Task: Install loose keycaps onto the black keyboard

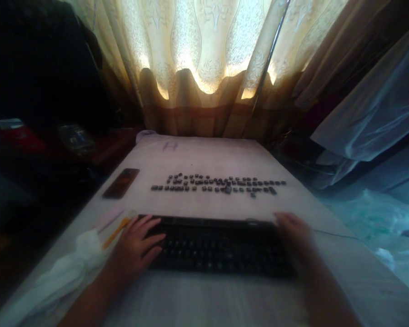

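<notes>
Keyboard (pixel 221 247), black and wide, lies crosswise near the close edge of a pale, cloth-covered worktop (pixel 211 152), between both hands. I see the left hand (pixel 136 243) resting on its left end, grip loose, fingers spread over the keys. The right hand (pixel 295 236) is at the right end; blur means I cannot tell whether its grip is grasping. Beyond sit rows of small dark keycaps (pixel 227 189); a phone (pixel 121 184) lies to their left.
</notes>
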Tool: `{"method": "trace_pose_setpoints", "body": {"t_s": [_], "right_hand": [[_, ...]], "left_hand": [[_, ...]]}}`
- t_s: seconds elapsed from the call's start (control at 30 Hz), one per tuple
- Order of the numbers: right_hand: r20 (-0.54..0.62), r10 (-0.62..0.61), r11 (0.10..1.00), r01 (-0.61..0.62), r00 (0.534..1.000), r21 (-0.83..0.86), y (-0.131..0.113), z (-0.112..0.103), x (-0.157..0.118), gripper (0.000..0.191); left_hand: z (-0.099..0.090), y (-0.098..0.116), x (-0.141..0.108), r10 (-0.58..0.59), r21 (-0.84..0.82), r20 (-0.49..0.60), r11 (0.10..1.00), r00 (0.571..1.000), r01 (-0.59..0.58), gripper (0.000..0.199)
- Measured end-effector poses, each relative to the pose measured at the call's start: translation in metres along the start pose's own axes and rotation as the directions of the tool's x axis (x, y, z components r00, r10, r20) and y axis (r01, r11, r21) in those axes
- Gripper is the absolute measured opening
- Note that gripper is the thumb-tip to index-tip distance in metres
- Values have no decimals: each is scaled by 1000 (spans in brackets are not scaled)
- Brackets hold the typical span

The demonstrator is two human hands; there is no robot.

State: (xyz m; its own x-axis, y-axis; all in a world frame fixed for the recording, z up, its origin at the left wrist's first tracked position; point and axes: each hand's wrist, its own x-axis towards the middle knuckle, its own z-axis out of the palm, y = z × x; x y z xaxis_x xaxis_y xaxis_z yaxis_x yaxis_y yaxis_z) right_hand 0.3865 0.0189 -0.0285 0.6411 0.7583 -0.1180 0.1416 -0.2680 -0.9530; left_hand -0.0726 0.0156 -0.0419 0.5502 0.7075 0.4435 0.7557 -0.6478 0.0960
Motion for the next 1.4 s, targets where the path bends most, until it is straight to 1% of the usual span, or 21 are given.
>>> {"method": "trace_pose_setpoints", "body": {"t_s": [0.17, 0.27, 0.37, 0.5, 0.67, 0.77, 0.87, 1.0, 1.2, 1.3, 1.4], "right_hand": [[8, 4, 1000, -4, 1000, 0, -5, -1, -2, 30], [7, 13, 1000, -13, 1000, 8, -4, -1, -2, 34], [14, 18, 1000, -18, 1000, -26, -4, -1, -2, 36], [6, -26, 1000, 27, 1000, -16, -5, -1, -4, 35], [6, -24, 1000, 24, 1000, 7, 0, 0, 0, 36], [11, -27, 999, 27, 1000, 27, 4, -1, 5, 36], [19, -42, 999, 42, 999, 0, 7, -1, 7, 35], [22, -81, 996, 81, 996, -21, 4, -1, 5, 33], [12, -45, 995, 46, 999, -83, -7, -1, 0, 29], [0, -17, 998, 17, 1000, -53, -9, 0, -2, 30], [-6, -17, 1000, 17, 1000, -19, -6, 1, -1, 30]], "left_hand": [[1, -1, 0, 2, 8, -1, 1000, 1000, -2, 29], [-5, 3, 3, -9, 13, 13, 1000, 1000, 9, 29], [-12, 8, 8, -16, 18, 43, 1000, 999, 15, 27], [-17, 17, 18, 4, 14, 54, 1000, 999, -5, 29], [-13, 25, 24, 14, -18, 35, 1000, 999, -13, 27], [-12, 25, 25, 15, -10, 36, 1000, 999, -14, 27], [-12, 25, 25, 23, -3, 42, 1000, 999, -23, 28], [-11, 28, 28, 29, -3, 51, 1000, 998, -29, 29], [-8, 33, 30, 56, 4, 91, 998, 994, -57, 28], [-9, 35, 33, 48, -12, 92, 999, 995, -47, 28], [-9, 40, 38, 51, -28, 87, 998, 995, -49, 30]]}}
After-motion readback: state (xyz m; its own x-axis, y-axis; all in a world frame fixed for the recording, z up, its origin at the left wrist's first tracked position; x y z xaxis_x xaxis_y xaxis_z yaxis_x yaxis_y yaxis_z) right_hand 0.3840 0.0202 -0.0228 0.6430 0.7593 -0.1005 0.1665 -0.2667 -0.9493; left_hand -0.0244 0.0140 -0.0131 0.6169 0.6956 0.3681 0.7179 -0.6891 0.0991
